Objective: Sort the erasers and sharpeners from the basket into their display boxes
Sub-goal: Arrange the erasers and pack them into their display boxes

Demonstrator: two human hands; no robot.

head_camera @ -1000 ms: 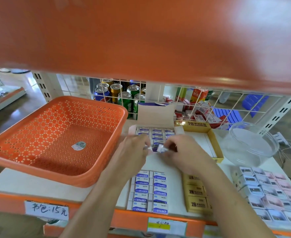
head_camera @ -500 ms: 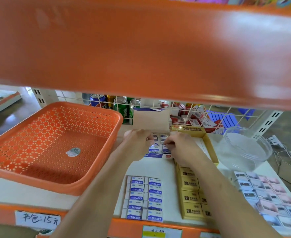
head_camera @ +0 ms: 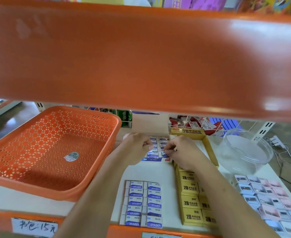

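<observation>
Erasers (head_camera: 153, 155) lie lengthwise left-to-right in display box (head_camera: 155, 159); left hand (head_camera: 136, 146), right hand (head_camera: 180, 152) pinch some.

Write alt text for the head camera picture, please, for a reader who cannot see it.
Two hands, the left hand and right hand, reach into an open display box of blue-and-white erasers on a shop shelf. An orange basket stands at left, holding only a sticker; yellow 2B erasers lie at right.

The white shelf (head_camera: 151, 170) carries an orange basket (head_camera: 29, 187), display boxes (head_camera: 211, 154), loose erasers (head_camera: 143, 204), a clear tub (head_camera: 244, 152) and small pink boxes (head_camera: 270, 201).
</observation>
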